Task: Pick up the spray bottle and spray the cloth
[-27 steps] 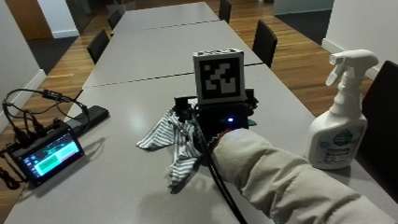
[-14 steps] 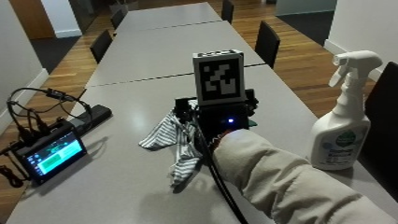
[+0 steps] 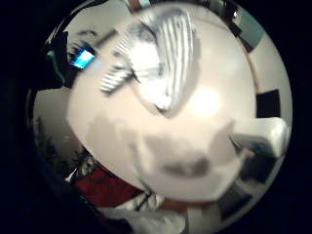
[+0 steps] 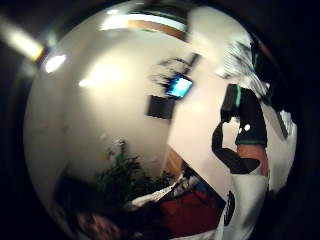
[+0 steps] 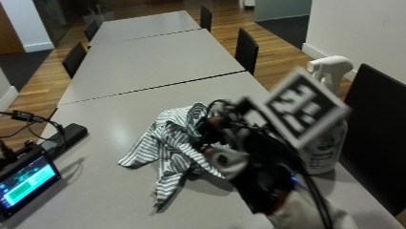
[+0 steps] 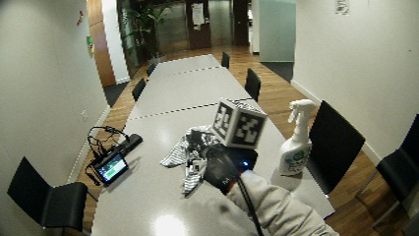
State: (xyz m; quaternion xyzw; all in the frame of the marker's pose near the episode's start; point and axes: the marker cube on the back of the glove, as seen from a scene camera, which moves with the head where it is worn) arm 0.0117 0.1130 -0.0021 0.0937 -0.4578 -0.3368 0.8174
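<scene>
Cloth (image 5: 170, 148), striped grey-white, lies crumpled mid-table (image 5: 114, 71). Gloved right hand (image 6: 219, 167) hovers above table just beside cloth, between it and spray bottle (image 6: 294, 145); holds nothing, finger pose cannot be told. Bottle stands upright near table's right edge, untouched. Small screen (image 5: 22, 183) sits at left edge.

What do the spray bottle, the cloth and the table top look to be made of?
Spray bottle: likely white plastic, smooth, with a moulded trigger head and printed label.
Cloth: soft woven fabric, grey-and-white striped; it lies crumpled in folds.
Table: probably grey laminate, smooth with a slight sheen; it reflects the ceiling light.
</scene>
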